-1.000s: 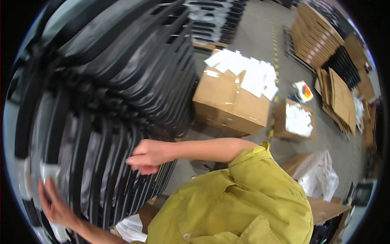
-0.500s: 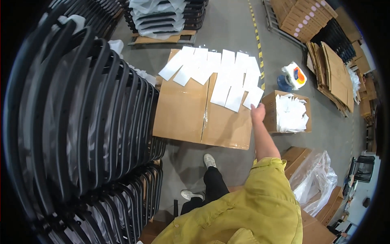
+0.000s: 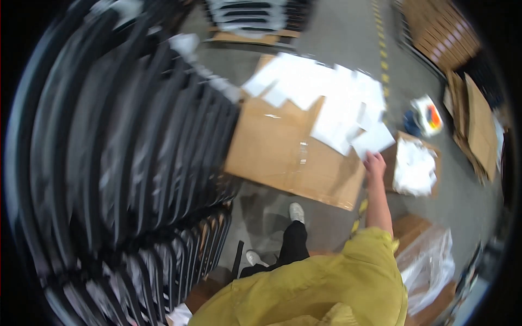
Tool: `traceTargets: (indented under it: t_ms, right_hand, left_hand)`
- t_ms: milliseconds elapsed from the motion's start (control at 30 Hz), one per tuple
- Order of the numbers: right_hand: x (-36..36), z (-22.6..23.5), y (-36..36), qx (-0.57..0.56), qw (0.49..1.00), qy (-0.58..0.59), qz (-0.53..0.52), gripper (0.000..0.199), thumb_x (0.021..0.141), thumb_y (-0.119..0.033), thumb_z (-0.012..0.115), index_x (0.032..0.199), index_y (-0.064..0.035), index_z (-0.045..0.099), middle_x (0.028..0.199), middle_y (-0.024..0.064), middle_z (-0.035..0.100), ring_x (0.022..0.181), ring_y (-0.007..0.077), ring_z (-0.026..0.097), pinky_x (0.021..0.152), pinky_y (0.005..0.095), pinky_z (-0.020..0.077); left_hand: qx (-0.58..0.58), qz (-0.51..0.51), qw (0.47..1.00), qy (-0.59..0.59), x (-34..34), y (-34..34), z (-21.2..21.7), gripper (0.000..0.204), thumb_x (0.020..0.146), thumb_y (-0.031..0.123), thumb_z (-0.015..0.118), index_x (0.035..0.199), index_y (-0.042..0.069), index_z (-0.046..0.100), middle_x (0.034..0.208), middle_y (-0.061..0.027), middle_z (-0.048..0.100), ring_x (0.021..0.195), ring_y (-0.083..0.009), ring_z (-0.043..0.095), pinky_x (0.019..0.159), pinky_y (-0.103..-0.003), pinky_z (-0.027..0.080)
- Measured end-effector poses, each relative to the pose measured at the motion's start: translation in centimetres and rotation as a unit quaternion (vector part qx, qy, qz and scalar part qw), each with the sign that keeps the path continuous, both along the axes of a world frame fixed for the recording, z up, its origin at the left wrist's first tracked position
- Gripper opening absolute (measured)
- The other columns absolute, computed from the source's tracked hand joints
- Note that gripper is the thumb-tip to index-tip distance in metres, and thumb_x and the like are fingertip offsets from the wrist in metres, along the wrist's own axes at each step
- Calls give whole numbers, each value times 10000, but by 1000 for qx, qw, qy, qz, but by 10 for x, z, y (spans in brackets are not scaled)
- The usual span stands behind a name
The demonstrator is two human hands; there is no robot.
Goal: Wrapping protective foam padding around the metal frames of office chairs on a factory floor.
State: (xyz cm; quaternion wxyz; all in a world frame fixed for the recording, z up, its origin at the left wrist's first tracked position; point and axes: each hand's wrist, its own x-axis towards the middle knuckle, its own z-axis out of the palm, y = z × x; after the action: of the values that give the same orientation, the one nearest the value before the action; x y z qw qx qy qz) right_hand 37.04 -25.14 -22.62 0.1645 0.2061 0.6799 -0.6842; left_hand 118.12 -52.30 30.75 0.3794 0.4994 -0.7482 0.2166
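Note:
My right hand point(image 3: 374, 161) reaches out over the right side of a large brown cardboard box point(image 3: 266, 138). Its fingers are closed on the near edge of a white paper sheet point(image 3: 373, 140), tilted at the box's right edge. Several more white sheets point(image 3: 304, 79) lie overlapping across the far half of the box top. To the right of my hand stands an open carton point(image 3: 389, 169) filled with crumpled-looking white papers point(image 3: 416, 167). My left hand is out of sight. Motion blurs the picture a little.
Stacked black tubular frames point(image 3: 141, 136) rise close on the left. Beyond the carton are a white package with an orange and blue mark point(image 3: 429, 116) and flattened cardboard point(image 3: 474, 122). Clear plastic wrap point(image 3: 432, 261) lies at lower right. A yellow-black floor line point(image 3: 382, 49) runs behind the box.
My view has turned, so the box and carton sit further right and tilted. The sheet in my right hand is now angled differently; the hand still grips it.

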Motion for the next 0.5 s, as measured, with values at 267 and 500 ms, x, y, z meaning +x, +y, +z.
traceTargets:
  t_ms: [267,500]
  right_hand:
    - [276,173,-129,-395,873,-100,270,265,772,5,518,1032,-24,478,887,81,567,709,157,582,614,293,531]
    - [537,310,-196,-491,660,-197,533,201,741,1,542,939,33,551,836,128,603,675,169,593,639,268,498]
  left_hand:
    - [-209,-57,958,190,-76,14,-56,220,801,-62,397,1002,-55,487,928,-159,571,847,-205,544,816,-318,413]
    - [428,-292,817,253,-129,39,-131,433,683,225,693,1016,9,520,969,-132,580,916,-230,559,788,-312,433]
